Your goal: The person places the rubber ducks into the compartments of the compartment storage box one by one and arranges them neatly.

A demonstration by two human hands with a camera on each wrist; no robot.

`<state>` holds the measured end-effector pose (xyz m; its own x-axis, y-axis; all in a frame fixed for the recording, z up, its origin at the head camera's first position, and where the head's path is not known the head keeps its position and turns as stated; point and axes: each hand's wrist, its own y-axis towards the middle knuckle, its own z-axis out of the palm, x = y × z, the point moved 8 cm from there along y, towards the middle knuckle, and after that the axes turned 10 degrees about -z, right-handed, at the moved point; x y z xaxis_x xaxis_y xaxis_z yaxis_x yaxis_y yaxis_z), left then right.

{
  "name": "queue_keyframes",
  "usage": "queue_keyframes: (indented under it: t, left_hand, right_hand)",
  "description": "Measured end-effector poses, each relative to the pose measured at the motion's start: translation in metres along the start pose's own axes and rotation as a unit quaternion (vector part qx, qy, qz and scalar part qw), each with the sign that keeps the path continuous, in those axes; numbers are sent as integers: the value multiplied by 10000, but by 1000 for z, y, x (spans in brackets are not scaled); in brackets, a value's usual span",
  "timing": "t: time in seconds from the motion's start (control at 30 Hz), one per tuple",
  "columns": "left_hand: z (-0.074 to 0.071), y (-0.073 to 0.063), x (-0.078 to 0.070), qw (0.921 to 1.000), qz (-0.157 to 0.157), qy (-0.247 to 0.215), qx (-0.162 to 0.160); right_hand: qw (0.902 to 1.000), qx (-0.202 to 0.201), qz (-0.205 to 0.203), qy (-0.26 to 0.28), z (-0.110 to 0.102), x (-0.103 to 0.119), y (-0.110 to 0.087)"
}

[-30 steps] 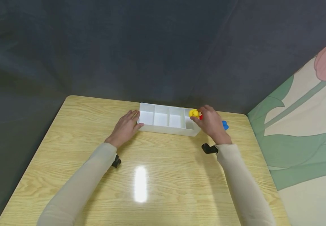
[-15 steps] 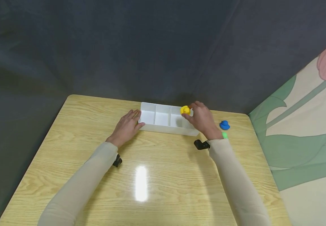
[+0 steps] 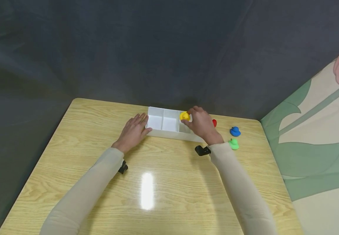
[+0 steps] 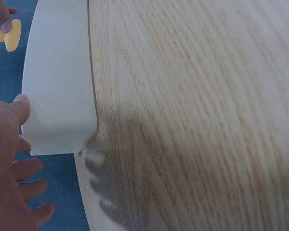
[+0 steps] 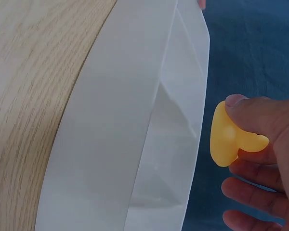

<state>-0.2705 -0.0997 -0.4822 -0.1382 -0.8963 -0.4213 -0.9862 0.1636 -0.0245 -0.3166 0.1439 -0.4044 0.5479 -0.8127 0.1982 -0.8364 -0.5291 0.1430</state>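
Note:
My right hand (image 3: 202,123) pinches a yellow rubber duck (image 3: 184,116) between thumb and fingers. The duck hangs above the white divided box (image 3: 172,134), over its right half. In the right wrist view the duck (image 5: 225,139) is seen beyond the box wall, gripped by the thumb and a finger. My left hand (image 3: 131,133) rests against the left end of the box, its fingers extended. The left wrist view has that thumb (image 4: 21,108) touching the box's edge. My right hand hides the box's right end.
A blue duck (image 3: 235,131) and a green duck (image 3: 233,144) sit on the wooden table (image 3: 169,182) to the right. Part of a red object (image 3: 214,123) shows behind my right hand. A dark curtain (image 3: 169,52) hangs along the back edge.
My right hand has carried the yellow duck leftward over the box. The blue, green and red objects have come into fuller view. My left hand stays at the box's left end.

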Motion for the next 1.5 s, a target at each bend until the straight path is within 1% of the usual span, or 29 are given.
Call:
queue_keyframes:
  t: [0.1,0.3,0.5,0.77,1.0,1.5]
  left_hand:
    - [0,-1,1,10000,-24,3,18]
    - [0,0,1,10000,-52,54,16]
    - [-1,0,1,9999,-83,70,42]
    - [1,0,0,9997,-156,114,125]
    - [1,5,-5,9997,-48,218,18]
    - [1,7,-5,9997,-137,210,35]
  right_hand:
    - [10000,20,-62,-45,4,6,6]
    - [9994,3,-316,-149,7,20,14]
    - [9993,53,-348,-100,11,29,21]
    - [9992,154,-378,26,16,35,25]
    - [9989,140,-451,-40,15,36,28]
    - [9983,198,-544,-70,21,51,38]
